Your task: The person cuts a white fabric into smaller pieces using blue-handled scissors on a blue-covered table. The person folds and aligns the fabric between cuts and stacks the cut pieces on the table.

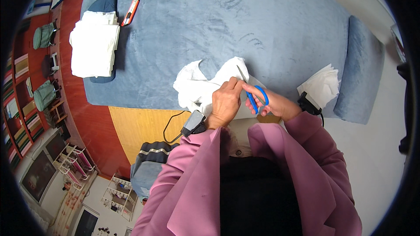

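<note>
A crumpled white cloth (192, 83) lies at the near edge of the blue-grey covered bed, partly hanging over it. My left hand (226, 98) is closed on the cloth, its knuckles up; the fingertips are hidden. Close against it on the right, my right hand (273, 102) holds scissors (261, 95) with blue handles. Their blades point up and to the left, over the white cloth. My right thumb reaches close to my left fingers. Whether the blades are apart is hard to tell.
A stack of folded white cloths (95, 43) rests on a dark blue cushion (105, 3) at the far left, beside a red utility knife (131, 9). To the right lie more white sheets (321, 85) near a blue-grey bolster (359, 70). A dark bag (151, 166) stands below left.
</note>
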Available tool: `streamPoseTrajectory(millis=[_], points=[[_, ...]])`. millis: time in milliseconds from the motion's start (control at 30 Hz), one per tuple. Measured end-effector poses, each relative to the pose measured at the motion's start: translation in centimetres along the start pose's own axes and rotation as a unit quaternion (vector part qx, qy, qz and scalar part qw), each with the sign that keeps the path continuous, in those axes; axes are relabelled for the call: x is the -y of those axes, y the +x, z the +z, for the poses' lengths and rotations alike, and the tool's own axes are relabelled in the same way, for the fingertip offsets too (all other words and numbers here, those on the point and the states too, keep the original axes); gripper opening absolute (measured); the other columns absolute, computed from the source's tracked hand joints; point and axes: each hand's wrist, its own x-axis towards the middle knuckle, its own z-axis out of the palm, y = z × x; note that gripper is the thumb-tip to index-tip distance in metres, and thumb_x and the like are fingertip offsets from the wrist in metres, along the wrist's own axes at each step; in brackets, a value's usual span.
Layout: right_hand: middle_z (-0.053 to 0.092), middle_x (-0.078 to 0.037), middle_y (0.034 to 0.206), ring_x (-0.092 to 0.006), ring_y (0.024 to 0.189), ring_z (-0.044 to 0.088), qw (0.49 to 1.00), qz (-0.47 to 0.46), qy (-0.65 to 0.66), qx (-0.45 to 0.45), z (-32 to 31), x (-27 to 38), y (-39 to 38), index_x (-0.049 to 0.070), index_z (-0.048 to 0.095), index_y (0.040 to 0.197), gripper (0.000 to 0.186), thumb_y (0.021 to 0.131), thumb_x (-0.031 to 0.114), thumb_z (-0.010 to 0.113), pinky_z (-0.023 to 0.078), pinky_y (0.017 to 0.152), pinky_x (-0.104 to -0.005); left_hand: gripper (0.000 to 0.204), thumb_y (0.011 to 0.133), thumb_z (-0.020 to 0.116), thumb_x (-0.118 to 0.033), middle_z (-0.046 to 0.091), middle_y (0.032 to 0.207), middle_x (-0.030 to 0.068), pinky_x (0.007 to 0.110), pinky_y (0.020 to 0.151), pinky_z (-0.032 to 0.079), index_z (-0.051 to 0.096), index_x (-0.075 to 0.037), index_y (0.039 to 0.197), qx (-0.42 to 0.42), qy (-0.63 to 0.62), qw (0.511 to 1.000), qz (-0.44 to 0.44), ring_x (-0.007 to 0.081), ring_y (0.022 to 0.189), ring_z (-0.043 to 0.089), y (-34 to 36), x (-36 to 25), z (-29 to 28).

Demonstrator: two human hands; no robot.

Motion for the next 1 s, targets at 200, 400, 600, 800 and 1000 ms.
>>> streamPoseTrajectory(millis=[200,400,600,800,1000], points=[[0.055,-0.004,0.084,-0.0114,0.072,0.054,1.000,0.004,0.004,0.011,-0.1,0.1,-0.7,0.005,0.060,0.092,0.079,0.080,0.083,0.050,0.038,0.059,-0.0278,0.019,0.080,0.067,-0.003,0.055,0.089,0.0118,0.046,0.056,0.050,0.057,-0.008,0.096,0.012,-0.007,0.997,-0.072,0.0365,0.068,0.063,-0.1,-0.3,-0.5],[0.056,-0.005,0.080,-0.0110,0.069,0.053,1.000,-0.023,-0.011,0.008,-0.3,0.8,-0.5,0.006,0.060,0.094,0.076,0.082,0.080,0.051,0.037,0.057,-0.0270,0.019,0.082,0.066,-0.003,0.058,0.084,0.0103,0.042,0.055,0.050,0.061,-0.009,0.099,-0.003,-0.046,0.999,-0.011,0.0338,0.067,0.064,-0.2,-0.4,-0.2],[0.053,-0.002,0.066,-0.0102,0.052,0.045,0.997,-0.063,-0.042,-0.021,-1.0,0.8,-1.2,0.007,0.060,0.075,0.067,0.085,0.073,0.055,0.034,0.053,-0.0247,0.018,0.085,0.062,-0.005,0.062,0.079,0.0061,0.038,0.053,0.050,0.061,-0.011,0.102,0.060,-0.088,0.993,0.057,0.0272,0.065,0.065,-2.2,0.3,-0.8],[0.053,-0.001,0.061,-0.0087,0.052,0.047,0.990,-0.099,-0.098,0.012,-2.5,1.8,-2.8,0.006,0.057,0.065,0.060,0.095,0.058,0.053,0.034,0.053,-0.0235,0.026,0.082,0.070,-0.009,0.065,0.071,0.0086,0.037,0.052,0.049,0.065,-0.011,0.108,0.018,-0.106,0.991,-0.077,0.0282,0.061,0.065,-4.4,-0.2,-1.8],[0.053,-0.001,0.063,-0.0094,0.056,0.047,0.992,-0.092,-0.070,0.042,-1.8,2.2,-2.3,0.006,0.060,0.069,0.066,0.089,0.069,0.053,0.034,0.054,-0.0242,0.036,0.078,0.071,-0.006,0.063,0.064,0.0079,0.039,0.054,0.049,0.068,-0.012,0.114,-0.069,-0.025,0.997,-0.037,0.0275,0.055,0.062,-2.8,-0.1,-2.3]])
